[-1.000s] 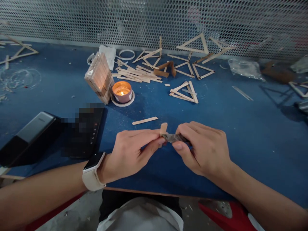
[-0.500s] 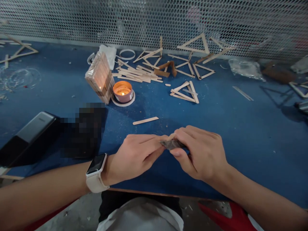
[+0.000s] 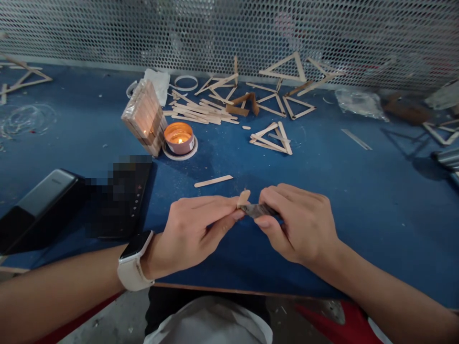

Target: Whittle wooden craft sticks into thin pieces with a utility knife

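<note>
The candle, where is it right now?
In the head view, the lit candle is left of center on the table, right beside the wrapped stick bundle.

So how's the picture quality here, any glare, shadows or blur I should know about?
Head view: the candle glows warm orange in otherwise cool, dim light; head view: thin shadows fall on the blue table at right; head view: blocky pixelation hides part of the phone; head view: shapes behind the mesh screen are indistinct.

left hand [image 3: 191, 231] pinches a craft stick [image 3: 244, 196], right hand [image 3: 299, 222] holds a dark blade [image 3: 255, 210] to it; from them, a lit candle [image 3: 180, 146] stands toward ten-thirty.
</note>
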{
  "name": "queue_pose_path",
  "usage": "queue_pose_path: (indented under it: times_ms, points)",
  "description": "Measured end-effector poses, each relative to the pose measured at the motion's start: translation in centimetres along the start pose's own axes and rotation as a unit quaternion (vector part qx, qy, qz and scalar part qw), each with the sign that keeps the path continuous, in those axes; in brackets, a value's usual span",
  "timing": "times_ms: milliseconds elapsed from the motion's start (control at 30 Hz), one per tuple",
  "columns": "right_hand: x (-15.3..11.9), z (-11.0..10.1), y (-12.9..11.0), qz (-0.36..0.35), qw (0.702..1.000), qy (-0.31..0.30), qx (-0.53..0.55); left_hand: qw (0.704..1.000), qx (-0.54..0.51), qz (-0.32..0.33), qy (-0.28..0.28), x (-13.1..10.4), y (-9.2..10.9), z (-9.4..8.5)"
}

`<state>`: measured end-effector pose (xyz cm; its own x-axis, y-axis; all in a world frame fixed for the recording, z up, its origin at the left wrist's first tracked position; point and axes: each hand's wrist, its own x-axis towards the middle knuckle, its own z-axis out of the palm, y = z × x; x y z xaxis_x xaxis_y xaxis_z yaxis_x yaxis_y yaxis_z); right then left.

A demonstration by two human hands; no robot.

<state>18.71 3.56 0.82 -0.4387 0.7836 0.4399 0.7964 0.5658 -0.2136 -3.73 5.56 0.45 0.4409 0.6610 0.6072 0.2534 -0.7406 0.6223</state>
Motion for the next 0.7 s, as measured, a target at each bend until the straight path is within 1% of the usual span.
queue_pose_path:
  times_ms: [100,200,300,367,433,533,633,700]
  points:
    - [-0.1,0.2,-0.3,0.001,1.0,-0.004,0.002,0.999,0.024,0.003,-0.025,-0.3,-0.3,0.2]
    - [-0.2,0.5,-0.8,-0.004,1.0,-0.017,0.021,0.998,0.027,0.01,-0.058,-0.9,-0.8,0.9]
    - [-0.2,0.6,-1.2,-0.009,0.999,-0.013,0.031,0.997,0.032,0.016,-0.073,-1.3,-0.9,1.3]
    - [-0.1,0.5,-1.3,-0.013,0.999,-0.007,0.029,0.997,0.035,0.028,-0.063,-1.4,-0.7,1.2]
    - [0.0,0.3,-1.1,-0.016,1.0,0.0,0.026,0.998,0.036,0.034,-0.041,-1.2,-0.4,0.8]
    - [0.2,0.1,-0.6,-0.009,1.0,0.008,0.011,0.999,0.048,0.022,-0.011,-0.8,-0.1,0.1]
    - [0.2,0.0,-0.2,-0.009,1.0,0.012,0.004,0.999,0.048,0.021,-0.004,-0.5,0.0,-0.1]
    - [0.1,0.1,-0.2,-0.007,1.0,0.007,0.005,0.999,0.039,0.022,-0.012,-0.5,-0.1,0.1]
